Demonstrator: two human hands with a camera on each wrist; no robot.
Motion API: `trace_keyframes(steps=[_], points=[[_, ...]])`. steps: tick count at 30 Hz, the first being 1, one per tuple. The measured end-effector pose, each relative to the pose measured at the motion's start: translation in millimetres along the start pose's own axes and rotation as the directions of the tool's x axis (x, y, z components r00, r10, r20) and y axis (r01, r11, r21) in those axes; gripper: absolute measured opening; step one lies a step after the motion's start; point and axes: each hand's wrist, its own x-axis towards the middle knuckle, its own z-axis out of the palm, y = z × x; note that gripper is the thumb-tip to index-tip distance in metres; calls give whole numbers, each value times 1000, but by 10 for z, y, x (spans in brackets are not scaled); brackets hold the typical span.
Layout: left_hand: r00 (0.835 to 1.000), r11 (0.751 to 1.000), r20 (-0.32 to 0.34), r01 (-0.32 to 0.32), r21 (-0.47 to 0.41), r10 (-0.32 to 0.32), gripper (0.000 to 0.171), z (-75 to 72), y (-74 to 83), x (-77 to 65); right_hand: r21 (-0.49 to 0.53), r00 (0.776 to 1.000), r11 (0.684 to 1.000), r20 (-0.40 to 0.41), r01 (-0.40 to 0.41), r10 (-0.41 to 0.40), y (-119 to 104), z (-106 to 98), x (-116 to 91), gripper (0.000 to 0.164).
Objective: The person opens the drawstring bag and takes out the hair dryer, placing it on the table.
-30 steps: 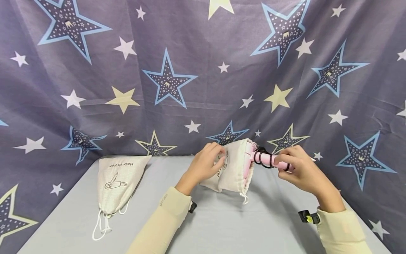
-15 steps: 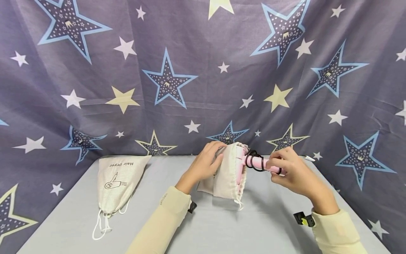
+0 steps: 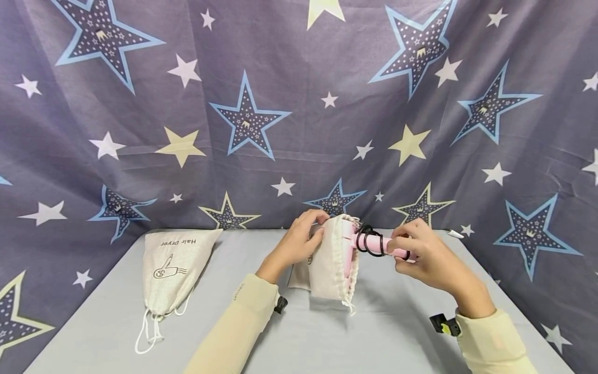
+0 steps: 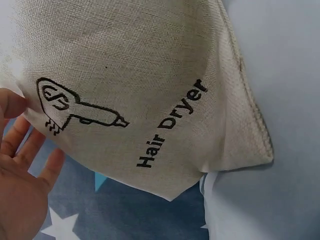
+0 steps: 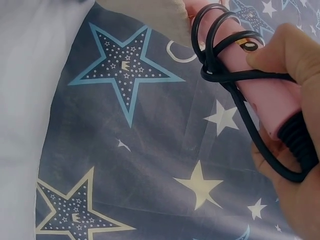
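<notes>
At the far left, a cream drawstring bag printed with a hair dryer picture point(image 3: 175, 267) lies on the grey table surface point(image 3: 350, 343), well apart from both hands. To its right, the left hand point(image 3: 296, 243) pinches the printed side of a second cream bag point(image 3: 327, 267), with the thumb in front; some of the fingertips are hidden by the cloth. This hold looks rather light, so a strong push or pull from the right could make the cloth slide out of it.

Next comes the pink hair dryer point(image 3: 348, 249), its body partly inside the mouth of the second bag and its handle outside. The coiled black cord point(image 5: 250, 76) around the handle stands close to the gathered rim; in my judgement, a loose loop could catch there, and the rim could fold inward. Farther right, the right hand point(image 3: 424, 259) pinches the handle between thumb and fingers; if it twists, the body could become stuck crosswise in the mouth.

The handle points out to the right and slightly downward. The body's long axis runs roughly across it, along the bag's mouth; where the nozzle points, I cannot tell.
</notes>
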Motion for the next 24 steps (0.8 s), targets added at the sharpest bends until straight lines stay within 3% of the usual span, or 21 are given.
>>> trace_keyframes(steps=[6,17,24], points=[[1000,1000,-5,28,3,-28,17,23,-20,-16,-3,1000,1000,1,-3,3,8,32,-15,30],[999,997,-32,-23,78,26,16,16,-60,-28,15,1000,1000,13,-26,25,39,31,-33,30],[998,998,-53,21,65,-18,17,-8,-87,-30,31,1000,999,-5,-20,20,65,5,-39,30]])
